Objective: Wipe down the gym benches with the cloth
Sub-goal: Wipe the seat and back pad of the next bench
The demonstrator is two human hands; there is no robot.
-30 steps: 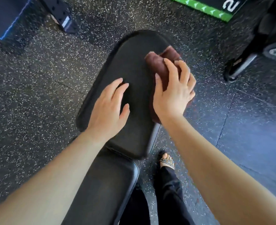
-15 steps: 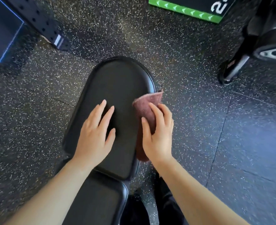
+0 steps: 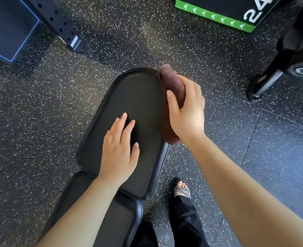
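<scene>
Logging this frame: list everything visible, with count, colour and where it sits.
Long bench pad: one, black, centre.
Short bench pad: one, black, bottom centre, nearer than the long one.
Cloth: one, reddish-brown, against the long pad's right edge.
Floor: one, black with white specks, all around.
Green-edged box: one, black with white numerals, top right.
Blue-edged box: one, dark, top left.
Perforated beam: one, black, beside the blue-edged box.
Machine base: one, black, right edge.
Sandalled foot: one, on the floor right of the bench.
Trouser leg: one, black, bottom centre.
Left hand: one, flat on the long pad.
Right hand: one, gripping the cloth.
</scene>
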